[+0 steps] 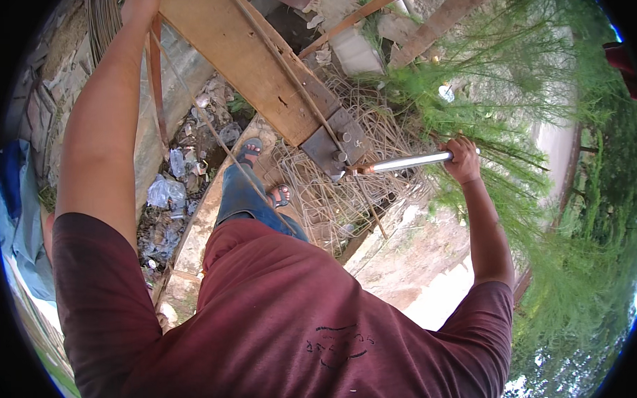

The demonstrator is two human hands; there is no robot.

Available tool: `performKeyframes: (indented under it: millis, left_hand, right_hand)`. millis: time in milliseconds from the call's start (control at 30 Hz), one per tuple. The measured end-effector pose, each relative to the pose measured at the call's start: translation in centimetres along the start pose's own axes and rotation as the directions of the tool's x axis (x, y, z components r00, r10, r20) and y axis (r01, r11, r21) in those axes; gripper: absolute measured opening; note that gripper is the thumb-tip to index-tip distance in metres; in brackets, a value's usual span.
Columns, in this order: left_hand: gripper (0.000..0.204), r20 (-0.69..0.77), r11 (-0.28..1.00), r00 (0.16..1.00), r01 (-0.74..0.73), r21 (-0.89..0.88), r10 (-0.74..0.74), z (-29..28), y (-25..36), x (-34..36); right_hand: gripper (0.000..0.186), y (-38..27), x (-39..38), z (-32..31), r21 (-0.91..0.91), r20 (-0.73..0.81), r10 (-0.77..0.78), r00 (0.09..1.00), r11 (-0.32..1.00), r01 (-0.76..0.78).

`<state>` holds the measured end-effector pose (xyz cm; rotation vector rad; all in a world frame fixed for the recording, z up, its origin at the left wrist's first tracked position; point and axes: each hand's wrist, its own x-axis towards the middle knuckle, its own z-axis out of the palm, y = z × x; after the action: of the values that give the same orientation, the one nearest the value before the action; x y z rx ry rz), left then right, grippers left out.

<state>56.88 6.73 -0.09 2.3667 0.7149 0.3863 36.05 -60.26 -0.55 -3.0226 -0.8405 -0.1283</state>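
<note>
My right hand [462, 159] is wrapped round the far end of a silver metal pipe [410, 162], a lever whose rusty near end meets a steel plate [334, 144] with upright pegs. The plate sits at the end of a thick wooden plank [238, 58]. A thin steel rod [280, 58] runs along the plank, passes between the pegs and sticks out beyond the plate. My left hand [140, 7] is at the top edge, beside the plank's left side; its fingers are cut off, so its hold is not shown. Another thin rod [207, 121] slants down past my legs.
Below the plate lies a heap of bent wire pieces [332, 191]. Plastic litter [167, 192] fills a gap left of my sandalled feet. Green feathery branches [497, 87] crowd the right side, around the lever's end. Coiled rods [104, 24] stand at the upper left.
</note>
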Motion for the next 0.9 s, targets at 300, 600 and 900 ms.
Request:
performKeyframes:
  millis: [300,600,900]
  left_hand:
    - [0.085,0.000,0.972,1.000,0.003,0.233,-0.003,3.3,-5.9,6.4]
    - [0.085,0.028,0.989,0.995,-0.093,0.111,0.091,3.7,-6.9,7.0]
    - [0.082,0.088,0.979,0.992,-0.103,0.174,0.089,3.5,-7.9,8.0]
  right_hand:
    - [0.029,-0.5,-0.1,-0.2,-0.187,0.282,0.233,0.931,0.965,-0.185]
    - [0.035,-1.0,1.5,-1.0,-0.099,0.228,0.198,0.953,0.979,-0.179]
    - [0.024,-0.8,2.2,-1.5,-0.013,0.190,0.087,0.978,0.996,-0.086]
